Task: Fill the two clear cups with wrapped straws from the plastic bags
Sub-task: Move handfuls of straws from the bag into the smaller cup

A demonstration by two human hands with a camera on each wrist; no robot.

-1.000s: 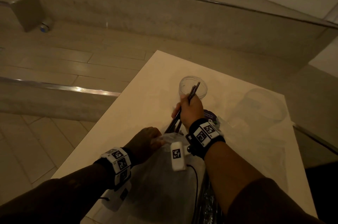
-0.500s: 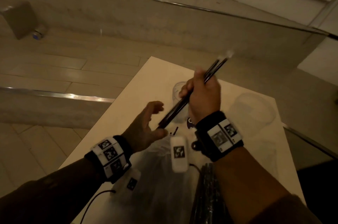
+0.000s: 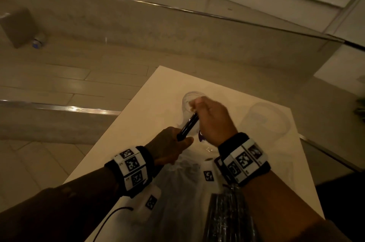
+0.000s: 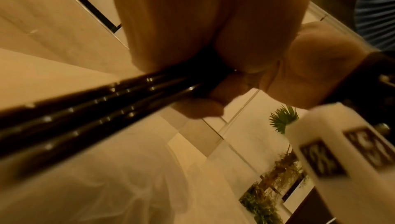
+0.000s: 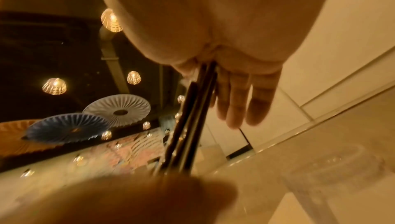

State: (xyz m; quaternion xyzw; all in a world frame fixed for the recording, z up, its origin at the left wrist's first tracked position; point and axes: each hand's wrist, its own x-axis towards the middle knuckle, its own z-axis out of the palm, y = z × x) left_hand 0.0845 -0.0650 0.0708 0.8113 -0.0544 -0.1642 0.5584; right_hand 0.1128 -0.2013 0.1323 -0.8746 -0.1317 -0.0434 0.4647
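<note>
A small bundle of black wrapped straws [image 3: 188, 125] slants over the white table [image 3: 158, 91], in front of the near clear cup [image 3: 187, 98]. My right hand [image 3: 195, 106] pinches the bundle's upper end by the cup's rim. In the right wrist view the straws [image 5: 192, 117] leave the pinch while the other fingers [image 5: 245, 102] stay straight. My left hand [image 3: 183, 139] grips the lower end; the straws [image 4: 96, 109] run out from under its palm. A second clear cup [image 3: 265, 121] stands to the right, and it shows blurred in the right wrist view too [image 5: 342, 168].
A crumpled clear plastic bag [image 3: 177, 192] lies under my wrists. A second bag packed with black straws [image 3: 227, 216] lies under my right forearm. The table's left edge drops to a tiled floor with steps [image 3: 59, 107].
My right hand has lowered the straws from up high down to the near cup. My left hand left the bag and took hold of the bundle's lower end.
</note>
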